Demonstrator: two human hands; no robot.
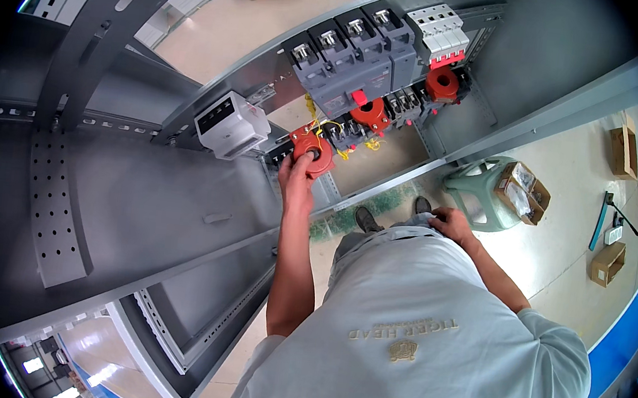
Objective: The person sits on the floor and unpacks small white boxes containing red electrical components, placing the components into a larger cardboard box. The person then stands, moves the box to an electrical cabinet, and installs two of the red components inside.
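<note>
Grey sheet-metal switchgear cabinet [178, 207] fills the view, a dark moulded breaker block [349, 62] mounted inside. Below-left of the breaker, left hand [296, 172], arm stretched out, grips the red ring-shaped current transformer [313, 150]; thin yellow wires [334, 127] beside it could snag or pull loose if twisted. Right hand [452, 225] rests curled at the hip, holding nothing visible.

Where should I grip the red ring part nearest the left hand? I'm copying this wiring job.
Probably by the outer rim of the red ring part, coming from its open front as the left hand does: the panel blocks its back, and yellow wires crowd its top.
</note>
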